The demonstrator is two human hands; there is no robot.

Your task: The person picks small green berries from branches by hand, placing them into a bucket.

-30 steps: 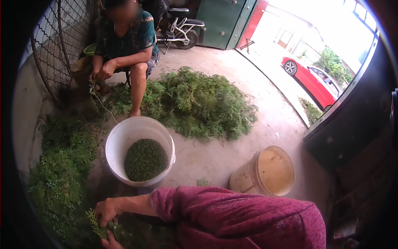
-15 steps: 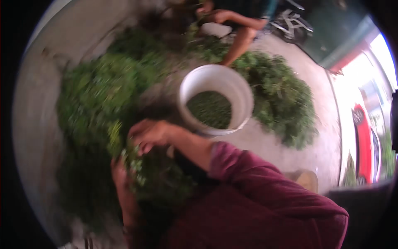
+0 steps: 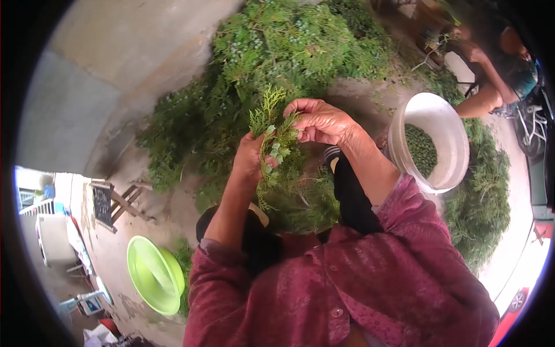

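My left hand (image 3: pixel 250 156) is closed around a leafy cypress sprig (image 3: pixel 269 118) with pale green cones on it, held upright above my lap. At the sprig's right side, the fingers of my right hand (image 3: pixel 325 122) are pinched on its foliage; whether a cone is between the fingertips is hidden. Beyond both hands rises a large heap of cut cypress branches (image 3: pixel 289 49), dotted with bluish cones. A white bucket (image 3: pixel 454 136) stands to the right of my right forearm, with many small green cones (image 3: pixel 420 151) in the bottom.
A lime-green basin (image 3: pixel 173 272) lies at the lower left, near a small wooden stool (image 3: pixel 124 202). More branches (image 3: pixel 480 191) are piled behind the bucket. Another person (image 3: pixel 485 75) sits at the upper right, beside a bicycle (image 3: pixel 531 127).
My view has swung left, so the bucket and the other person now appear farther right and the basin has come into sight. Both hands stay together at the sprig.
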